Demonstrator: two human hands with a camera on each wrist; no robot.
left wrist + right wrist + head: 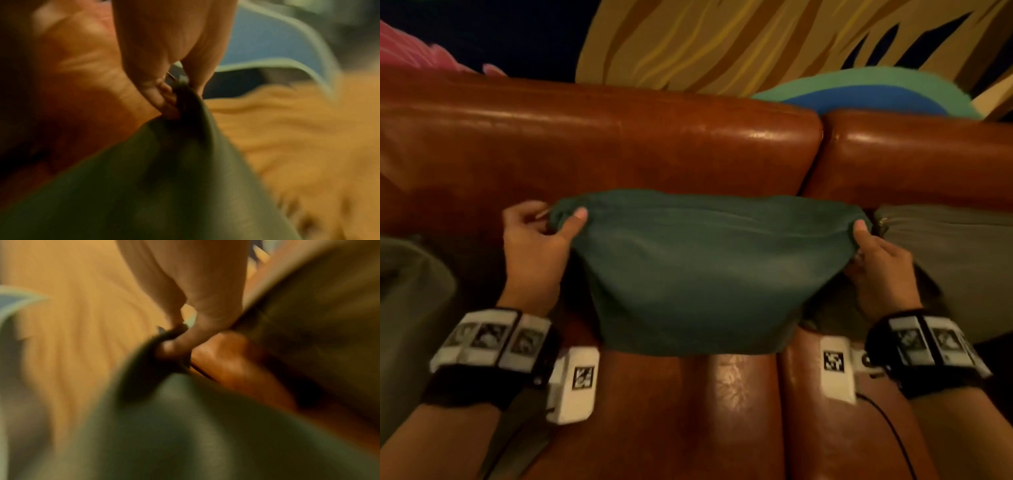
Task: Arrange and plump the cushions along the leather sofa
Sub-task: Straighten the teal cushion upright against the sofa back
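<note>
A dark green cushion (695,270) hangs by its two top corners in front of the brown leather sofa (599,147), its lower edge near the seat. My left hand (551,226) pinches the top left corner between thumb and fingers; the left wrist view shows that left hand (176,91) gripping bunched green cushion (144,186) fabric. My right hand (866,246) pinches the top right corner, and the blurred right wrist view shows the right hand (176,335) on the green cushion (185,426).
A grey-olive cushion (955,253) leans against the sofa back at the right. Another olive cushion (410,308) sits at the left edge. The sofa seat (688,411) lies below. Behind the backrest is a painted wall (722,41).
</note>
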